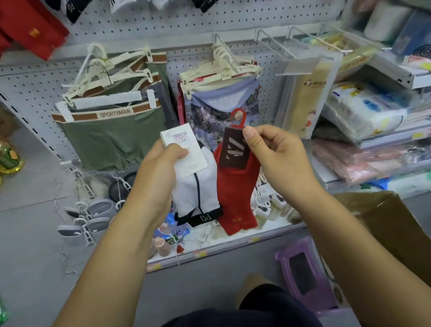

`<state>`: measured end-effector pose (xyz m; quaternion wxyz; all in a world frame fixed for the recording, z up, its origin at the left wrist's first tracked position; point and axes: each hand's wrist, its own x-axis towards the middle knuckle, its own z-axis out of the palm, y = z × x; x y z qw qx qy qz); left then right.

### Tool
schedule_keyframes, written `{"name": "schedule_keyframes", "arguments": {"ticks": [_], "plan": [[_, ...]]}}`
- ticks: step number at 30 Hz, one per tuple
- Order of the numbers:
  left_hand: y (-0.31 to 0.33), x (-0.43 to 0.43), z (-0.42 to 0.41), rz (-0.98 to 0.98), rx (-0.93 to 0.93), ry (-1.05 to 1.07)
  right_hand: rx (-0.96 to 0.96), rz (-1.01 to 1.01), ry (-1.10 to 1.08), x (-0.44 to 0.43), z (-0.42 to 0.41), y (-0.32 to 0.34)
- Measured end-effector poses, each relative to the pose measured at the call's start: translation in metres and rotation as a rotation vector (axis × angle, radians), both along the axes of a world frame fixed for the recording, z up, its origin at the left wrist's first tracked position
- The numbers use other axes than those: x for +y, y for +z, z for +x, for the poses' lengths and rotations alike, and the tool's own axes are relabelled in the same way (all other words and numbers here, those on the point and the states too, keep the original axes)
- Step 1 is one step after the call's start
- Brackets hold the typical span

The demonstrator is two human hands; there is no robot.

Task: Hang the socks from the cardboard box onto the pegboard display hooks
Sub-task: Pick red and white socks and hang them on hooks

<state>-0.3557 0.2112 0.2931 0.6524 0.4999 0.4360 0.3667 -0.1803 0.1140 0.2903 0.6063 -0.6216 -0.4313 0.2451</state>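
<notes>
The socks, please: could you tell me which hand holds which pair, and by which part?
The left hand grips the white socks by their paper label; the right hand pinches the red socks by the dark card label.

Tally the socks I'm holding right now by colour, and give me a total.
white sock: 1, held by the left hand
red sock: 1, pinched at its tag by the right hand
Total: 2
</notes>
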Motion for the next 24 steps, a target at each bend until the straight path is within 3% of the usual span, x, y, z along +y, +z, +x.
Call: {"name": "schedule_keyframes", "arguments": {"ticks": [12, 24], "plan": [[0.076, 0.087, 0.041, 0.412, 0.063, -0.056, -0.106, 0.128, -0.009, 0.097, 0.051, 0.076], [0.158, 0.21, 0.087, 0.777, 0.165, 0.323, -0.275, 0.254, 0.141, 0.22, 0.11, 0.159]]}}
